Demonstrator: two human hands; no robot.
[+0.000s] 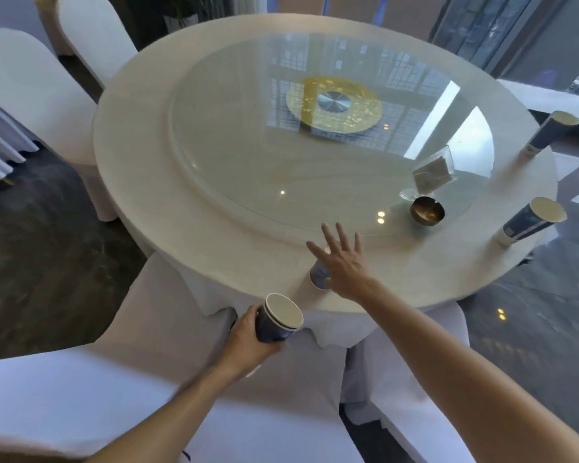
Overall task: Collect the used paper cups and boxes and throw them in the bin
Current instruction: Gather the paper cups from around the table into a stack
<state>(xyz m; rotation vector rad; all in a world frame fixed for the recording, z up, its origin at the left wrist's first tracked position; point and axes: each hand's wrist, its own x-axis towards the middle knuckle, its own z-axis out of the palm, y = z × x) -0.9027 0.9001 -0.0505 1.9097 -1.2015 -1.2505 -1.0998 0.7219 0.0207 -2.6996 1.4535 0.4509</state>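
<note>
My left hand (248, 332) grips a dark blue paper cup (279, 317) with a white rim, held just below the table's near edge. My right hand (343, 260) hovers with fingers spread directly over a second blue paper cup (319, 275) that stands on the tablecloth near the front edge; the hand hides most of it. Two more blue paper cups stand at the table's right rim, one (532, 220) nearer and one (550, 130) farther back. No box or bin is in view.
The round table (141, 168) has a white cloth and a glass turntable (248, 135). On the glass sit a brass ashtray (427, 210) and a clear napkin holder (432, 173). White-covered chairs (81, 396) stand around the table, one right in front of me.
</note>
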